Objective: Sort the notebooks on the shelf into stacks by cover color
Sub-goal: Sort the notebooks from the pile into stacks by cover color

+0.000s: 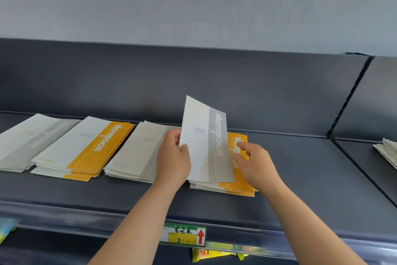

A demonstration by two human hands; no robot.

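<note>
Left hand (171, 161): grip closed on the grey notebook (206, 142) — thumb pressed on the front cover near its left edge, fingers curled round behind it.
Grey notebook: held up off the shelf and tilted steeply, top corner toward the back panel. Its lower edge hangs over the mixed stack. We note a grey band with white lettering on the right of the cover and a pale ruled panel on the left.
Right hand (255, 161): grip loose, fingers gently bent, their tips touching the orange cover on top of the mixed stack. We see nothing pinched or lifted by it.
Mixed stack (238, 183): lies on the shelf below both hands. An orange notebook is on top, with pale and orange edges fanned out beneath.
Grey stack (133, 153): just left of the left hand, its right side hidden by the wrist.
Orange stack (86, 148): next along to the left, covers slightly askew.
Pale stack (28, 142): farthest left, cut by the frame edge — greyish white, so we cannot fix its colour.
Shelf (300, 179): dark grey, carrying all four stacks in a row.
Price tag (184, 234): on the shelf's front rail, green and yellow with a red arrow.
Side pile (386, 151): pale notebooks in the next bay, well apart.
</note>
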